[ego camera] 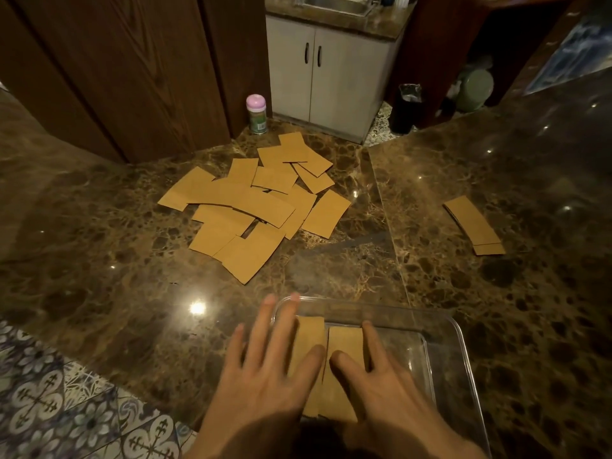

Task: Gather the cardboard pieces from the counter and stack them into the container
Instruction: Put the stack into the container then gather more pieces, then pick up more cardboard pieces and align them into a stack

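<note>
Our left fingers (261, 326) and right fingers (372, 342) flat, spread, gripping nothing, pressing pieces (346, 339) in container (463, 342). Pile (251, 207) ahead-left, nearer left fingers; stack (473, 223) ahead-right.

Glossy brown marble counter (99, 246), dark wood panels (116, 71), grey cabinet (328, 81) under sink (334, 3), patterned tile floor (49, 399), possibly dim lighting.

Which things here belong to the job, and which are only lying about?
For the job: cardboard pile, small cardboard stack, clear container, cardboard inside it, left hand, right hand.
Lying about: pink-capped bottle, black bin, green pot.
</note>
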Demonstrator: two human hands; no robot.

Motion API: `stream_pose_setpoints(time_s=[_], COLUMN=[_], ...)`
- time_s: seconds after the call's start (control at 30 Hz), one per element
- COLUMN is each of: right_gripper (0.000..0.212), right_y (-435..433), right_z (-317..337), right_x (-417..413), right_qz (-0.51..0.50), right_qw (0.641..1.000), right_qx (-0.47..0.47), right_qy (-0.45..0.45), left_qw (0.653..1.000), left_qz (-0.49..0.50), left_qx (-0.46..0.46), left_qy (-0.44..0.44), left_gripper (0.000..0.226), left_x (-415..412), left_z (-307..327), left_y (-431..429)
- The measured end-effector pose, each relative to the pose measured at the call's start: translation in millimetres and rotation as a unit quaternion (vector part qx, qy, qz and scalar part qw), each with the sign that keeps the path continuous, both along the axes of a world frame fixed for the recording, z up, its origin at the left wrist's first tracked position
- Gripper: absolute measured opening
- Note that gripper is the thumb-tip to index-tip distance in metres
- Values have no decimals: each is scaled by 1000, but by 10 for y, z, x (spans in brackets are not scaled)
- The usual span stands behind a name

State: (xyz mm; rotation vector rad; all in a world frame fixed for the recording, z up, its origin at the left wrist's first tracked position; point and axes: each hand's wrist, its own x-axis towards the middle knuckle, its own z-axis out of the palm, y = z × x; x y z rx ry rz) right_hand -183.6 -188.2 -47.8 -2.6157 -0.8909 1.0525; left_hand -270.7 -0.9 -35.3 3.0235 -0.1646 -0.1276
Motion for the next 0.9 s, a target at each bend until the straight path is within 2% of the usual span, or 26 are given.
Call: stream_pose_setpoints(time_s=[0.07,0.13,0.23,0.27,0.3,0.4,0.43,0.5,0.6,0.73,0.9], right_gripper=[77,75,70,74,74,61,61,64,65,68,82], right_y=[-21,-42,-102,-129,-144,-140,-136,-135,-133,-118,-120], right_z=[1,-5,-23,-19,-20,-13,-21,-28,-21,-11,0], right_x=[-4,5,14,21,23,19,17,10,18,36,95], right_qz=[1,-1,-31,-51,-61,-37,-35,-30,-32,-25,5], right_qw=[1000,1000,998,997,995,996,997,998,998,999,1000], right_qx=[10,25,52,62,70,77,73,60,48,35,16], right_qy=[6,9,21,21,20,-7,-11,-16,-11,-8,-11], left_qw=[999,996,994,994,994,992,991,993,994,996,994], left_qz=[-33,-41,-27,-24,-23,-5,-2,-2,-2,0,7], left_qx=[32,62,73,70,70,52,51,60,60,72,113], left_qy=[9,58,73,75,78,114,120,106,87,55,4], left_gripper=[58,56,22,19,19,39,38,20,32,29,22], left_x=[89,154,188,203,206,241,248,249,233,209,182], left_z=[-98,-163,-227,-239,-255,-256,-249,-236,-283,-326,-332], left_y=[-73,-116,-131,-139,-145,-167,-175,-167,-172,-183,-197])
